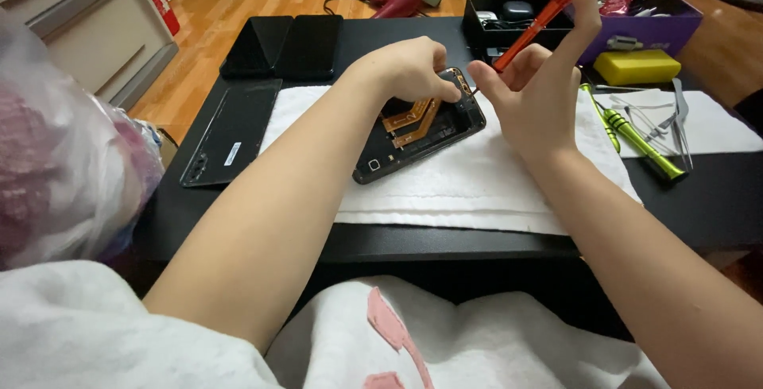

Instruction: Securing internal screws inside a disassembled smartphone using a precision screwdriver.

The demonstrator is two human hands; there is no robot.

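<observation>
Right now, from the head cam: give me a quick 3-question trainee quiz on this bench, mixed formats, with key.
1. True or false: the left hand rests on the opened phone.
2. Which tool does the right hand hold? A. green screwdriver B. orange screwdriver C. tweezers
3. Fill in: the opened phone lies on a white ____.

Key
1. True: its fingers press on the phone's upper end.
2. B: the orange screwdriver is in the right hand, tip down by the phone's top edge; the green screwdriver and tweezers lie to the right.
3. Towel: the white towel covers the black table.
</observation>
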